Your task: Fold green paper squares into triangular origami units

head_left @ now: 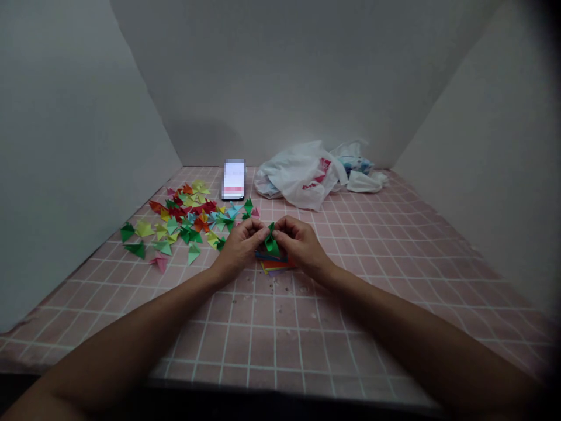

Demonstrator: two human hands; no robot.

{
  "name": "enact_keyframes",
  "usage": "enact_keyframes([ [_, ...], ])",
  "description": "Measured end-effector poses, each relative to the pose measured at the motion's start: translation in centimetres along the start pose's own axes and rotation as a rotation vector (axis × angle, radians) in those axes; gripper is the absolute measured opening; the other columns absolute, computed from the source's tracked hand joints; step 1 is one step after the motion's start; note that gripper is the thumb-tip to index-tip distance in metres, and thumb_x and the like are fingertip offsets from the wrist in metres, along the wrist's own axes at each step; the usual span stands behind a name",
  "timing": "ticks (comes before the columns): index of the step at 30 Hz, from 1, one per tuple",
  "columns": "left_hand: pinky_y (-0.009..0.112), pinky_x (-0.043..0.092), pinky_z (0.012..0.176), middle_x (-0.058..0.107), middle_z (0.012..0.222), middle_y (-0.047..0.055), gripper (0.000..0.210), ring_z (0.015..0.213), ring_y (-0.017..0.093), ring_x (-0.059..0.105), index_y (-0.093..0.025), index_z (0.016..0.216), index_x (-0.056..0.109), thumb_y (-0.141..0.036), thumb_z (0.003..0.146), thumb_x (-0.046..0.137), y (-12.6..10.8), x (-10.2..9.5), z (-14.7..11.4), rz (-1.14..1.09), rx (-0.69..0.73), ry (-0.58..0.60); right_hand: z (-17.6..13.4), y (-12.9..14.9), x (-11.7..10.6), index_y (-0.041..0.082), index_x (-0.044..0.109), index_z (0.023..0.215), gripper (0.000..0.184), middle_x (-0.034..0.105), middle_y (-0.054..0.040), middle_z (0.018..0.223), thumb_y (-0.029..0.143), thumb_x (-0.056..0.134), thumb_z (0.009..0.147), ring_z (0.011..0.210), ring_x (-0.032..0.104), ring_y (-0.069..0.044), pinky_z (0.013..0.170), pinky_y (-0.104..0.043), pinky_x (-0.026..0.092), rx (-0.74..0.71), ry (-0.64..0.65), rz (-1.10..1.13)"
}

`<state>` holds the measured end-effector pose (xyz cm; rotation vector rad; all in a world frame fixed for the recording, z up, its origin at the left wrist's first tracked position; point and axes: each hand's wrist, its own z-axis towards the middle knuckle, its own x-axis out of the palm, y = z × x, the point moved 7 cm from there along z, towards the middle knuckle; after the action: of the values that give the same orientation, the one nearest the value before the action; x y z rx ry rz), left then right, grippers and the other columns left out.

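A small green piece of folded paper (272, 245) is pinched between my two hands, near the middle of the table. My left hand (243, 238) grips its left side with thumb and fingers. On the right side, my right hand (298, 241) holds it the same way, with the thumb on top. Just below the hands lies a stack of coloured paper sheets (277, 266), partly hidden; orange, yellow and blue edges show. To the left spreads a loose pile of folded paper pieces (190, 234) in green, yellow, red, orange, pink and light blue.
A phone (234, 180) with a lit, blurred screen stands upright behind the pile. White plastic bags (302, 172) lie at the back, one with red print. A pink checked cloth (307, 345) covers the table, with pale walls on three sides.
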<state>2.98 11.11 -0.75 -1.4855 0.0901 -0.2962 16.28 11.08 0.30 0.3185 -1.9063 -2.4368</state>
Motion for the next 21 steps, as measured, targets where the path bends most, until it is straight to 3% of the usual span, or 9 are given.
enact_keyframes([
  [12, 0.021, 0.042, 0.058, 0.053, 0.069, -0.005, 0.033, 0.060, 0.008, 0.049, -0.016, 0.076, 0.056, -0.042, 0.076, 0.077, 0.23, 0.06, 0.03, 0.054, -0.035, -0.004, -0.12, -0.37, 0.32, 0.020, 0.053, 0.072, 0.019, 0.049, 0.0068, 0.059, 0.034, 0.064, 0.077, 0.047, 0.045, -0.008, 0.046, -0.022, 0.035, 0.063, 0.017, 0.152],
  [21, 0.020, 0.043, 0.057, 0.055, 0.071, -0.004, 0.027, 0.060, 0.008, 0.051, -0.016, 0.077, 0.058, -0.035, 0.073, 0.076, -0.10, 0.05, -0.01, 0.079, -0.028, -0.020, -0.18, -0.39, 0.25, 0.019, 0.054, 0.071, 0.020, 0.050, 0.0063, 0.057, 0.035, 0.065, 0.078, 0.046, 0.048, -0.009, 0.046, -0.023, 0.036, 0.055, 0.020, 0.145],
])
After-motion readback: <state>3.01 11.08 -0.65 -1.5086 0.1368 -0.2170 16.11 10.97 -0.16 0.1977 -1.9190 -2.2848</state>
